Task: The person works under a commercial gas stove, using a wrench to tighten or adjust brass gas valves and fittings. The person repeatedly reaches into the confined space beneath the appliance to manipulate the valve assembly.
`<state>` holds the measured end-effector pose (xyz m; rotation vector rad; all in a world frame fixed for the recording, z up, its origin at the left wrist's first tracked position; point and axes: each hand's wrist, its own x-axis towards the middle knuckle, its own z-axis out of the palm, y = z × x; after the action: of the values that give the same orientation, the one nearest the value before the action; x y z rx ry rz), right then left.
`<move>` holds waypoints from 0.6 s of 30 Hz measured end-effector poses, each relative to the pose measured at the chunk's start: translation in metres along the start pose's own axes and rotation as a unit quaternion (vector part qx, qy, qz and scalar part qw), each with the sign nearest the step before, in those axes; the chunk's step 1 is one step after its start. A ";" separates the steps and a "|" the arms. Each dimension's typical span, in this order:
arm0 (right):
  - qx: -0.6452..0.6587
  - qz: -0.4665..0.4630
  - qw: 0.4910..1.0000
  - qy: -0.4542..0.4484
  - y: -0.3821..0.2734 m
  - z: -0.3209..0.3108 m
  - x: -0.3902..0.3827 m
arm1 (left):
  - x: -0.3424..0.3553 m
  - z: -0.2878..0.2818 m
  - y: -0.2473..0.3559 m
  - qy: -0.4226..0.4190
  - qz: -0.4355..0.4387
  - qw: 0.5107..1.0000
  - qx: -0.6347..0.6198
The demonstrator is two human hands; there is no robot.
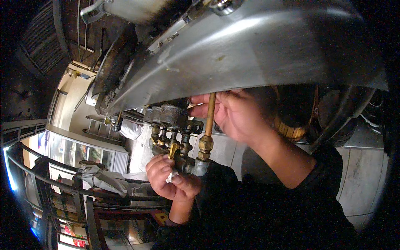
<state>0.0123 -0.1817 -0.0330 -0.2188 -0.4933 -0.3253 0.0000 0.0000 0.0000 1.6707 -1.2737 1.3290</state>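
Note:
A row of dark, greasy gas valves hangs under a steel panel, joined to a manifold with brass and grey fittings. A yellow lever stands out from it. Closed around the lower part, by the lever's end, is my left hand. A crumpled white scrap shows between its thumb and fingers; what else it grips is hidden. My right hand reaches under the panel edge, fingers stretched behind a copper pipe to the valves. Some fingertips are hidden. The pipe runs down into a brass nut and a grey elbow.
The curved stainless steel panel bends over both hands. A blackened pot sits above it. Dark round vessels stand beyond my right hand. At the left are a metal rack, a grey cloth and a glass-front display fridge.

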 end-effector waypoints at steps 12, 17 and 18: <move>-0.005 -0.018 0.999 0.049 0.002 0.008 -0.001 | 0.001 0.002 0.000 0.002 0.009 1.000 -0.002; -0.003 -0.026 0.999 0.035 0.002 0.006 0.000 | 0.001 0.001 0.000 -0.001 0.009 1.000 -0.003; -0.006 -0.024 0.999 0.038 0.002 0.006 0.000 | 0.001 0.001 0.000 -0.002 0.012 1.000 -0.001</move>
<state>0.0100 -0.1779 -0.0279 -0.2054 -0.4231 -0.3816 0.0008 -0.0009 0.0004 1.6621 -1.3008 1.3398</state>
